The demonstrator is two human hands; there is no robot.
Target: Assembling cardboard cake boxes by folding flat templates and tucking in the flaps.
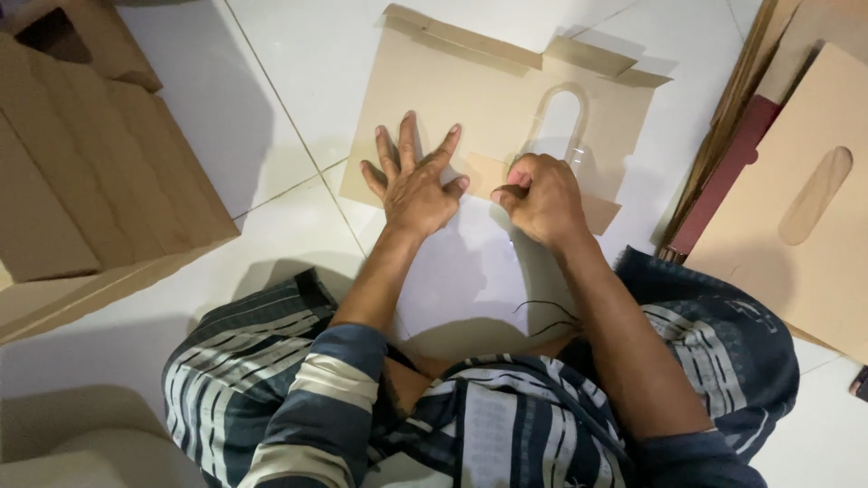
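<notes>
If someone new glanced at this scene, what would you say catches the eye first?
The two hands pressed on a flat cardboard sheet in the middle of the white tiled floor: the left hand is spread flat, the right hand is curled into a fist. Just above the fist lies a clear plastic handle loop. More cardboard frames the scene, a folded stack at left and panels with an oval cutout at right.

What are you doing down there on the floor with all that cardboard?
A person sits on the white tiled floor with a flat cardboard sheet in front of their knees. The left hand lies flat on it with fingers spread. The right hand is curled into a loose fist at its lower edge, beside an arch-shaped cut-out. Folded boxes are piled on one side, and more cardboard sheets lie on the other.
</notes>
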